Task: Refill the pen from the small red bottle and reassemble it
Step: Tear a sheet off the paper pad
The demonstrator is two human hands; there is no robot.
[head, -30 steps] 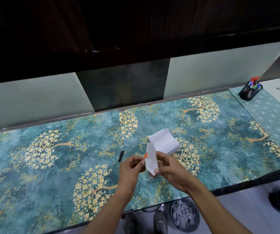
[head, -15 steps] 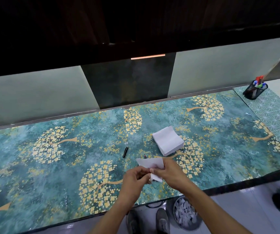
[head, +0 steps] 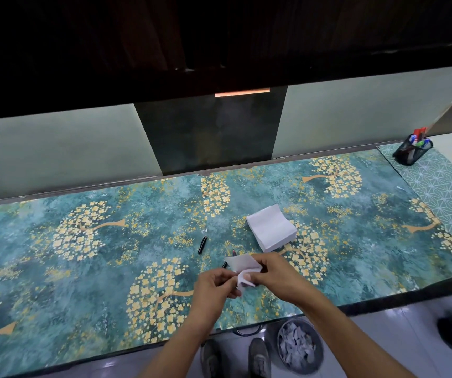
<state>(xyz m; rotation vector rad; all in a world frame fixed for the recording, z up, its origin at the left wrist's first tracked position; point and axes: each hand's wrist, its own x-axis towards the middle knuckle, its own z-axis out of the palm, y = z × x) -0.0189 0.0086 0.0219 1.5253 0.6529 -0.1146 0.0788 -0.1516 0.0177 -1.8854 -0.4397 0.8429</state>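
Both my hands meet over the table's near edge, pinching one white tissue point(head: 242, 264) between them. My left hand point(head: 213, 286) grips its lower corner and my right hand point(head: 276, 274) covers its right side. A short black end point(head: 224, 264) and a thin dark tip point(head: 233, 251) poke out from behind the tissue; I cannot tell whether they are held or lying on the table. A black pen part point(head: 202, 244) lies on the table, left of the tissue and apart from both hands. No red bottle shows.
A stack of white tissues point(head: 271, 227) sits just beyond my right hand. A black mesh pen holder point(head: 413, 152) stands at the far right. A bin of crumpled tissues point(head: 299, 346) and two shoes are on the floor below the table edge point(head: 383, 302).
The tissue stood upright between my hands a second ago; it is now folded down and bunched under my fingers. My hands have moved slightly toward me.
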